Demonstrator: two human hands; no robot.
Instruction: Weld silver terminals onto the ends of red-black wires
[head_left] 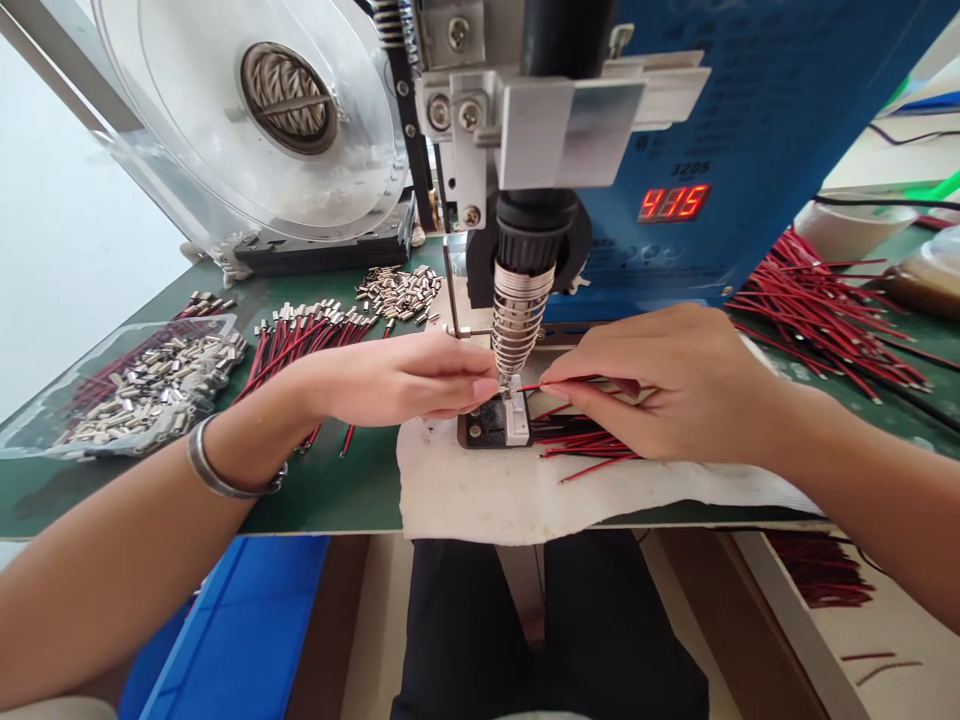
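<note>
My right hand (pixel 667 385) pinches a thin red wire (pixel 531 387) between thumb and fingertips. The wire's end reaches in under the soldering iron tip (pixel 517 345), which is wrapped in a coil spring. From the other side, my left hand (pixel 412 378) comes to the same spot with its fingers pressed together; whatever they hold is hidden. Below the tip stands a small black and white fixture (pixel 517 420), close to the left fingertips. Several red and black wires (pixel 592 445) lie on the white cloth (pixel 487 500) under my right hand.
A blue machine (pixel 705 120) with a lit red display stands behind. On the left are a clear tray of small metal connectors (pixel 150 390), a loose connector pile (pixel 401 292) and wires with metal ends (pixel 300 330). A large wire bundle (pixel 825 310) lies right.
</note>
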